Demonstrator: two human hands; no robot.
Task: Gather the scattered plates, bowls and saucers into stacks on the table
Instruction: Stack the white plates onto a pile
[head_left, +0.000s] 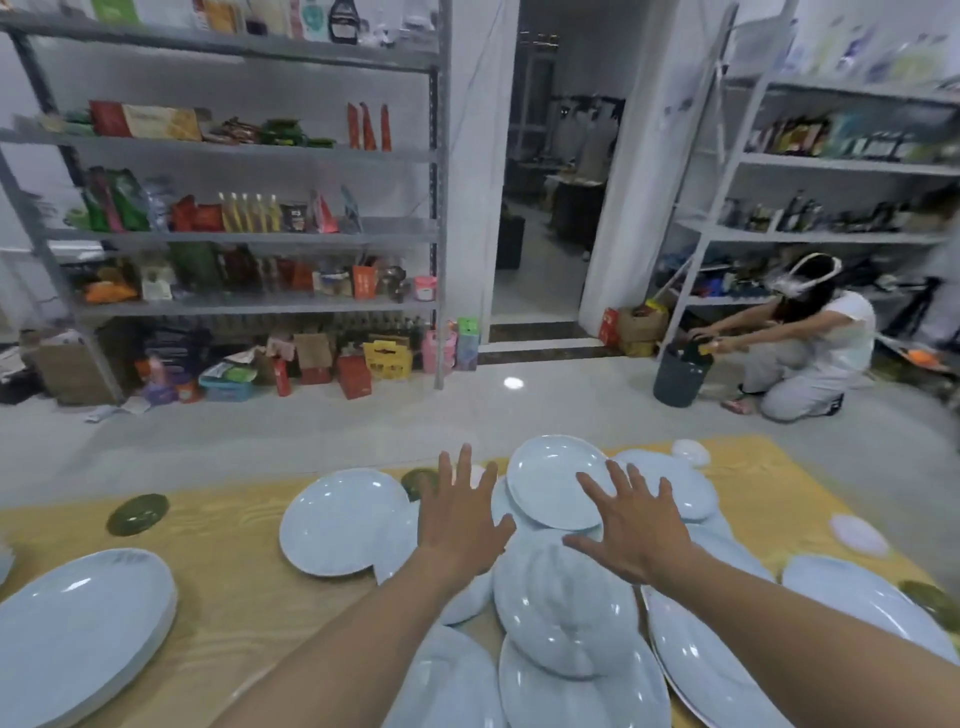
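Pale blue plates lie scattered and overlapping on a yellow table (223, 597). A tilted plate (556, 480) rests on others at the far middle. My right hand (631, 525) hovers open at its near right rim, fingers spread. My left hand (460, 512) is open just left of it, holding nothing. An upside-down plate (566, 608) sits in front of both hands. Another plate (343, 519) lies to the left, and a stack of plates (78, 634) at the near left. Dark green saucers (137, 514) and small white saucers (857, 535) sit near the edges.
Beyond the table is a tiled floor (311, 426), with stocked metal shelves (249, 234) at the back left and shelves (831, 234) at the right. A person (805, 353) kneels by a grey bucket (680, 379). An open doorway (550, 182) is at the back.
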